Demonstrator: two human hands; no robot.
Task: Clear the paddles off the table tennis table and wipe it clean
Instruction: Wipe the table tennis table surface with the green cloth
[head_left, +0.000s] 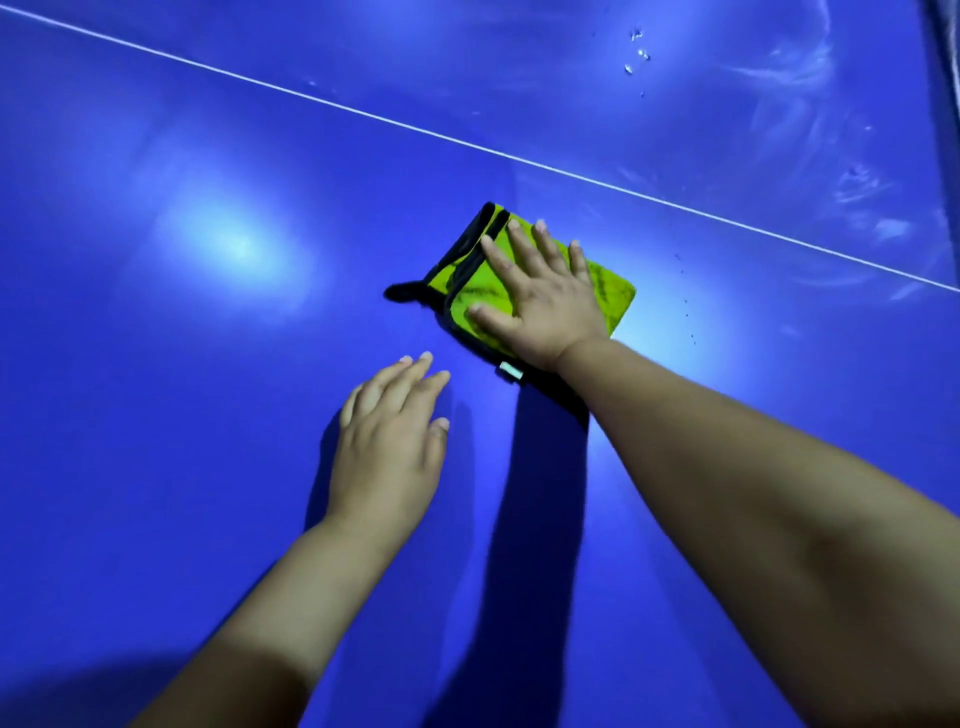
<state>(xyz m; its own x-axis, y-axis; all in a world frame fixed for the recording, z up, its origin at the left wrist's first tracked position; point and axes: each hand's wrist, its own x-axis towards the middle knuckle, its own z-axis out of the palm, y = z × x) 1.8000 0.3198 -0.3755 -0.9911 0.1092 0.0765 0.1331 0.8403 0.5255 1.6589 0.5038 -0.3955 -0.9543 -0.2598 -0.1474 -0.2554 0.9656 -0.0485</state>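
The blue table tennis table (208, 415) fills the view. A folded lime-green cloth (467, 275) with black edging lies flat on it near the middle. My right hand (540, 296) presses down on the cloth, palm flat and fingers spread. My left hand (389, 441) rests flat on the bare table surface just below and left of the cloth, holding nothing. No paddles are in view.
A thin white line (467, 143) crosses the table diagonally from upper left to right. Several water droplets (636, 52) and pale smear marks (857, 182) sit beyond the line at upper right. A dark strip (948, 78) runs down the far right.
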